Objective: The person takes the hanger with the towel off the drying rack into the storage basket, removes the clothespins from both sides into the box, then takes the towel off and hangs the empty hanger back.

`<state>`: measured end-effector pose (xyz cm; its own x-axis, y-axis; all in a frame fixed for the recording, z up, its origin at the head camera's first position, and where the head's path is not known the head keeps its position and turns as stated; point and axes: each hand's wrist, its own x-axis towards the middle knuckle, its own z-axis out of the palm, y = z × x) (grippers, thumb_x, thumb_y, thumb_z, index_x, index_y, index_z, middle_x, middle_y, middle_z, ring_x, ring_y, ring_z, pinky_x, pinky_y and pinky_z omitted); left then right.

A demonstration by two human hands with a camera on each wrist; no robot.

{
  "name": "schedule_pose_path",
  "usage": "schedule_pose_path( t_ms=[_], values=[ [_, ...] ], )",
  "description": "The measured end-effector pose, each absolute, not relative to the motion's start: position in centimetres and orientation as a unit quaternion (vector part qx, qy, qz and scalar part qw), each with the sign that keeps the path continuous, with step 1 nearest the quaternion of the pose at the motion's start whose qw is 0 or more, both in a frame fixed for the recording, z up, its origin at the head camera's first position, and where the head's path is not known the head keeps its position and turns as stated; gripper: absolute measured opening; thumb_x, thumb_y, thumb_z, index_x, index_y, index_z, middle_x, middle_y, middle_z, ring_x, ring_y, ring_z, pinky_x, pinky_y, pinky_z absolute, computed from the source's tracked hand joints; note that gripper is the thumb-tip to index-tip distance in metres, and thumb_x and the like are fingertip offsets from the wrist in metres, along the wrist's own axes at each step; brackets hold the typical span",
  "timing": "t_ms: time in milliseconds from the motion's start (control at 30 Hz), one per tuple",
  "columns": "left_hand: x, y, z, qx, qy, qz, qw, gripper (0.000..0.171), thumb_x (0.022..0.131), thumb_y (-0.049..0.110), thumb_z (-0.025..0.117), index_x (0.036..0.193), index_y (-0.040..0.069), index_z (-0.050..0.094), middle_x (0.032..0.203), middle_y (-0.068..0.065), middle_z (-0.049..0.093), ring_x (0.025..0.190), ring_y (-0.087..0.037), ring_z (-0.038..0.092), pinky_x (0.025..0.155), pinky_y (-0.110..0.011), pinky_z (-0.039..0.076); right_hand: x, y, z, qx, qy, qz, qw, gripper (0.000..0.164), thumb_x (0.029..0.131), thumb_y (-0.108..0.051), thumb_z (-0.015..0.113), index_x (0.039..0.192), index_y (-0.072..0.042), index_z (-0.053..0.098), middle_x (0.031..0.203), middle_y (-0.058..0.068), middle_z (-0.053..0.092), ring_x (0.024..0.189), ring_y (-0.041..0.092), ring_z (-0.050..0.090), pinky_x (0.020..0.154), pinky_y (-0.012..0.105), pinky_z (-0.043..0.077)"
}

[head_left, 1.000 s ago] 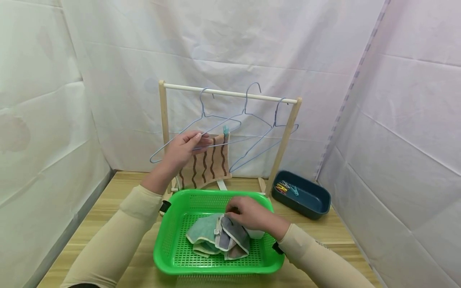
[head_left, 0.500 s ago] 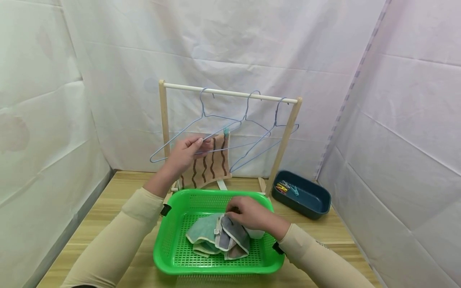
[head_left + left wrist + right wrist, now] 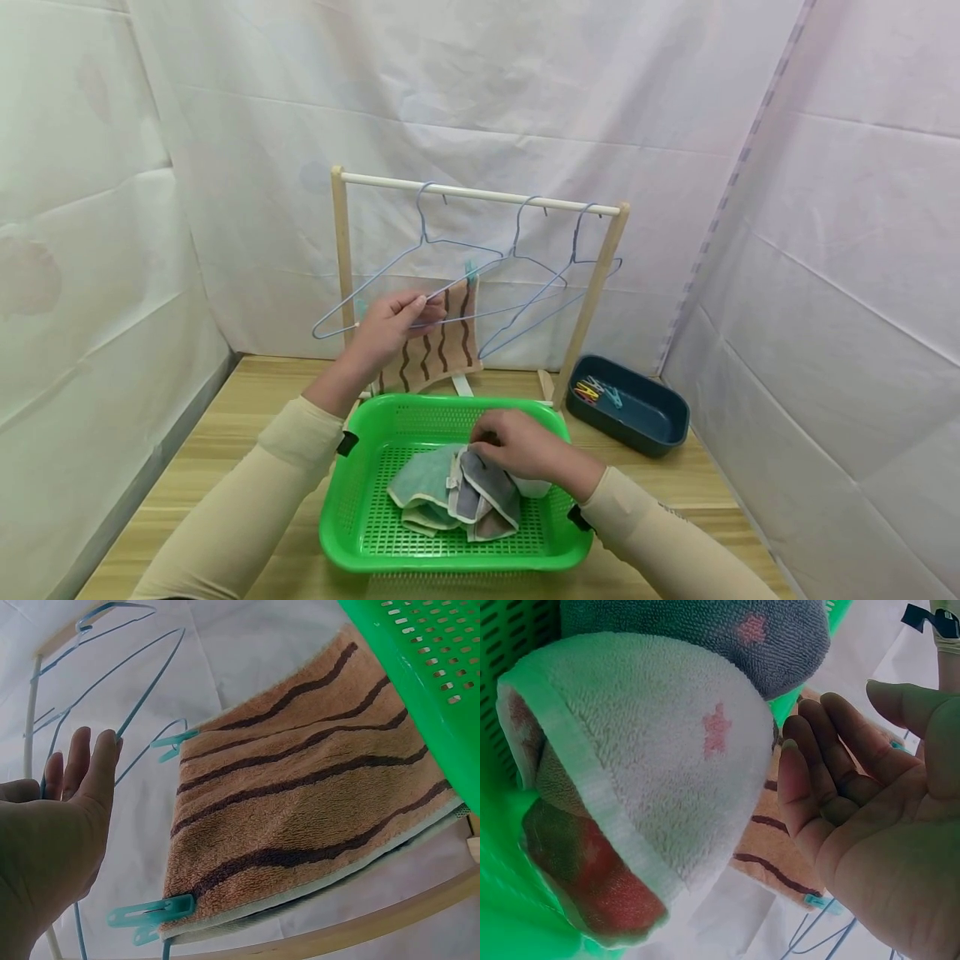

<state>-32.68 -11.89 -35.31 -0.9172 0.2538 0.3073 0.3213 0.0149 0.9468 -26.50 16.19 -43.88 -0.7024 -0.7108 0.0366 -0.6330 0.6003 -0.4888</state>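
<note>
My left hand (image 3: 399, 323) pinches the left end of the blue wire hanger (image 3: 515, 242) in the middle, whose hook lies over the rod. Behind this hand, a brown-striped towel (image 3: 277, 814) hangs from the left hanger (image 3: 423, 233), fixed with teal clothespins (image 3: 154, 910). Over the green basket (image 3: 455, 564) hovers my right hand (image 3: 517, 446), its fingers loosely bent and holding nothing. Beneath it lie crumpled small towels: a mint one (image 3: 423, 475), a grey one (image 3: 489, 483) and a white one (image 3: 667, 742), partly hidden by the hand in the head view.
A wooden rack (image 3: 592, 308) with a white rod (image 3: 480, 194) stands behind the basket. A third hanger (image 3: 573, 250) is at its right end. Right of the rack, a dark blue box (image 3: 652, 417) contains several coloured clothespins (image 3: 588, 389). White cloth walls surround the table (image 3: 210, 450).
My left hand has lowered the middle hanger and moved slightly right, bringing its hook from above the rod down onto it. My right hand and the towels stay put.
</note>
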Motion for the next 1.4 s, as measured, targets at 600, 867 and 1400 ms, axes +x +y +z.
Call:
schedule_pose_path(
  t_ms=[600,867,1400],
  values=[
    [-32.8,-12.0,-36.2,-0.195,-0.708,-0.678,0.028,0.04,0.122,0.024,0.048,0.143,-0.005,0.065,0.144,-0.021,0.07,0.142,-0.04,0.063,0.121,-0.06,0.05,-26.4,16.3,-44.0,-0.379,0.889,-0.246,0.075,0.01,0.111,-0.021,0.071,0.115,-0.016,0.079,0.106,-0.007,0.074,0.095,0.004,0.068,0.081,0.029,0.063],
    [-32.7,-12.0,-36.1,-0.181,-0.718,-0.671,0.026,0.036,0.121,0.022,0.05,0.142,-0.003,0.067,0.144,-0.022,0.069,0.142,-0.043,0.061,0.119,-0.055,0.053,-26.4,16.3,-44.0,-0.374,0.891,-0.245,0.079,0.01,0.111,-0.02,0.071,0.116,-0.016,0.079,0.107,-0.007,0.074,0.095,0.004,0.068,0.082,0.028,0.062],
    [-31.6,-12.2,-35.9,-0.162,-0.787,-0.594,0.045,0.038,0.119,0.026,0.054,0.149,0.007,0.066,0.157,-0.01,0.063,0.15,-0.033,0.054,0.126,-0.058,0.044,-26.2,16.4,-44.0,-0.368,0.892,-0.248,0.08,0.009,0.111,-0.02,0.071,0.116,-0.018,0.079,0.107,-0.009,0.073,0.094,0.002,0.067,0.081,0.027,0.062]
  ],
)
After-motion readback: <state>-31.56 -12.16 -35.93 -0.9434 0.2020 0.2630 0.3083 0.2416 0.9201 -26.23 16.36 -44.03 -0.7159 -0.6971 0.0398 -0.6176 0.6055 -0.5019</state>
